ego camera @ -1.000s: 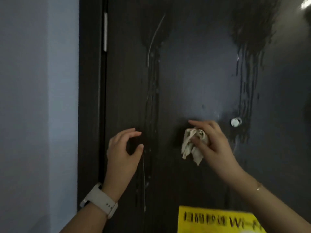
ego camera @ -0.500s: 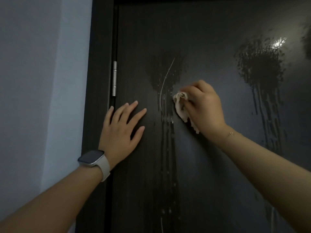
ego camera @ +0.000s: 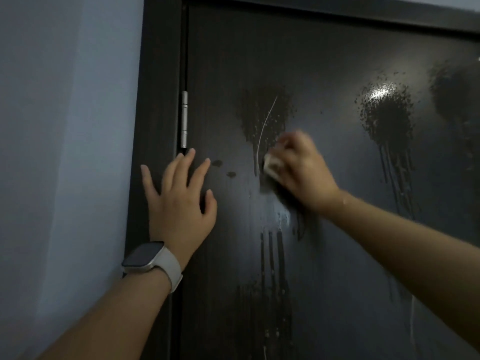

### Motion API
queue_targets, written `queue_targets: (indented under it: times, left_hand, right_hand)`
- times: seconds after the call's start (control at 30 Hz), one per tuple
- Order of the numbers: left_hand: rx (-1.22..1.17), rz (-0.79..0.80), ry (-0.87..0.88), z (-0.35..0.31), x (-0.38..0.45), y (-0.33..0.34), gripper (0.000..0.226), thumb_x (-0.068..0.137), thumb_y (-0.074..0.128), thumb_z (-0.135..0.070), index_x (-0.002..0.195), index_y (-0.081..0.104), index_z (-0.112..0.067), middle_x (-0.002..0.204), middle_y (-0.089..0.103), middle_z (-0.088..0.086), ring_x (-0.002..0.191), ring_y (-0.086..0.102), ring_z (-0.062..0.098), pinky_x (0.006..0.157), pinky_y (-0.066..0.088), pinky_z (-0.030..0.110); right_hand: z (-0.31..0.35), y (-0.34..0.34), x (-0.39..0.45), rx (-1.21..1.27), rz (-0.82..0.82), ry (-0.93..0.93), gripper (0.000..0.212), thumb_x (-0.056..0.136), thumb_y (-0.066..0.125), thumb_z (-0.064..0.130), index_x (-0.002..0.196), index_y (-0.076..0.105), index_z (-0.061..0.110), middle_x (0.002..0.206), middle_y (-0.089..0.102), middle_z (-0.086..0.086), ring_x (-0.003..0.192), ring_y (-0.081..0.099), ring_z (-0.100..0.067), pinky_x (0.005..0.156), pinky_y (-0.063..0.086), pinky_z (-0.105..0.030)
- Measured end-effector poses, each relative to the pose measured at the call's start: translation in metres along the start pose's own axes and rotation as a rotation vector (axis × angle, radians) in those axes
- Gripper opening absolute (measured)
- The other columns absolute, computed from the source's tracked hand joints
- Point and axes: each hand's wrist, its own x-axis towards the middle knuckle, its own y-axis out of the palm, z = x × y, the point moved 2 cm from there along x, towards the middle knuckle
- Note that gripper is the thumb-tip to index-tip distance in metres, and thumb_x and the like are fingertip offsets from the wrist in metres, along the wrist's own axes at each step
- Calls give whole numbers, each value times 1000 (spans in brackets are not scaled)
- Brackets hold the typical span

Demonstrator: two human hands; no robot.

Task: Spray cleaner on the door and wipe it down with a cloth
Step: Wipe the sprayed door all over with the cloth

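**Wiping under way, most of the spray still on the door**

At the far left is the pale wall, then the dark door frame with its metal hinge. My left hand, a watch on its wrist, lies flat with fingers spread and straight, bracing against the door near the hinge edge and holding nothing.

Just right of it sits the first patch of sprayed cleaner, with drips running down below. My right hand is clenched around the wadded cloth, pressing it to the door at the lower edge of that patch; the hand is blurred, so I judge it is mid-stroke.

Further right, a second spray patch and its long runs look untouched, and a third blotch shows at the edge.

Spraying looks done for this upper area; wiping has barely started, with all three patches and the drips left.
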Motion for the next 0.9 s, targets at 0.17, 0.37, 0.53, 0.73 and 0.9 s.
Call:
queue_targets:
  times: [0.17,0.37,0.53,0.73,0.9]
  left_hand:
    - [144,89,43,-3,1,3,59,91,36,-41,147,39,-24,155,34,8,142,31,25,111,7,73]
    - [219,108,86,-1,-3,4,59,95,32,-41,151,33,-23,158,30,10,144,29,27,108,8,74]
    - [214,109,82,-2,-3,3,59,95,33,-41,151,33,-23,157,31,10,143,31,27,109,7,74]
    - [215,114,102,1,-7,2,59,95,31,-41,151,33,-23,158,29,10,144,31,26,109,7,73]
    - [214,119,94,1,-7,3,59,95,31,-42,151,33,-24,158,29,10,144,31,26,109,7,73]
  right_hand:
    - [1,5,36,-2,-171,308,18,87,59,11,82,69,-3,92,49,-16,81,52,-32,65,48,-41]
    - [55,13,-44,172,101,-136,30,96,58,24,104,69,-3,91,55,-16,82,49,-27,72,40,-30]
    - [-2,10,53,15,-174,153,23,90,64,20,85,71,-2,84,51,-16,81,50,-29,67,41,-35]
    - [37,20,6,70,-171,124,21,89,68,21,93,72,0,85,52,-13,82,48,-27,68,38,-30]
    - [30,18,-2,92,-111,22,33,95,59,31,97,73,0,84,52,-11,80,48,-24,66,37,-27]
